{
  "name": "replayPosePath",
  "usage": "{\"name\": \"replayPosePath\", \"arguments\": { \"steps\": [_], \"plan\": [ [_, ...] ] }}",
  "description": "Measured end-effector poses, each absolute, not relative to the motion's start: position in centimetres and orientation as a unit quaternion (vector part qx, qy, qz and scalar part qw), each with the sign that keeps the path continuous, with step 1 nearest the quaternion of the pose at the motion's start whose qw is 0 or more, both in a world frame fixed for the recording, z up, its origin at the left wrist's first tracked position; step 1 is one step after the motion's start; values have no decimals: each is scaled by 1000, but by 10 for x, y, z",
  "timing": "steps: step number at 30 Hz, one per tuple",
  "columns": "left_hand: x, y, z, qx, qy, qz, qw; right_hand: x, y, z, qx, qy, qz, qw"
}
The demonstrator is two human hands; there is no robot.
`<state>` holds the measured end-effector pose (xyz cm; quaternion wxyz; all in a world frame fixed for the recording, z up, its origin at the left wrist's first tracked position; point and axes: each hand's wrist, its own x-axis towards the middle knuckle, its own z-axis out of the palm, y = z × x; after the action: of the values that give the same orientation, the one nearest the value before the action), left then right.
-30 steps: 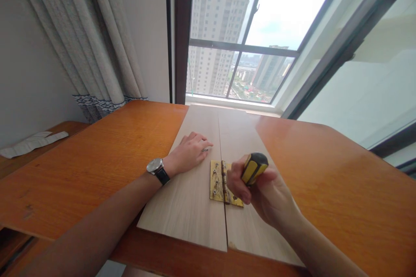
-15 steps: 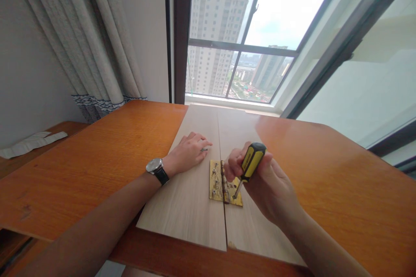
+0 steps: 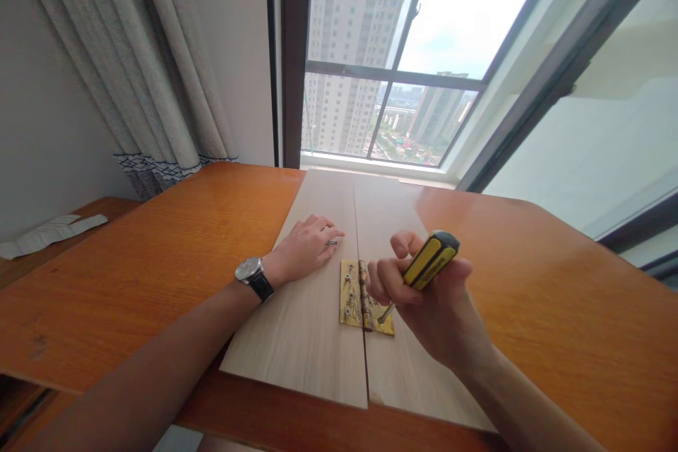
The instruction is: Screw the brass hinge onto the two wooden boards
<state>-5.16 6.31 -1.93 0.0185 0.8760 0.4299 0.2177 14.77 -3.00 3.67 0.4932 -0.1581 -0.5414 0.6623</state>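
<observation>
Hands apart, one each side of the seam. Left hand (image 3: 304, 248) lies flat, wristwatch (image 3: 253, 277) at its wrist, on the pale wood-grain left board (image 3: 296, 339), over a glossy orange table (image 3: 132, 296). Scuffed brass hinge (image 3: 350, 304) bridges the seam. Right hand (image 3: 424, 304) clamps a yellow-and-black screwdriver (image 3: 430, 261), steel tip at the hinge's right leaf. Risk: a slipped tip would scratch brass or the right board (image 3: 418, 388); unclamped boards could shift on the gloss.
</observation>
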Motion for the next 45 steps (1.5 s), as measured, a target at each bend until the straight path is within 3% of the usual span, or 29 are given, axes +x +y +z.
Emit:
{"name": "replayPosePath", "arguments": {
  "steps": [10,27,45],
  "plan": [
    [-52,63,-19,871,433,231,30,154,-22,28,-200,-589,578,528],
    [-50,67,-19,869,416,258,71,151,-22,32,-269,-559,558,551],
    [-50,68,-23,874,413,249,50,152,-24,40,-230,-510,622,547]
  ]
}}
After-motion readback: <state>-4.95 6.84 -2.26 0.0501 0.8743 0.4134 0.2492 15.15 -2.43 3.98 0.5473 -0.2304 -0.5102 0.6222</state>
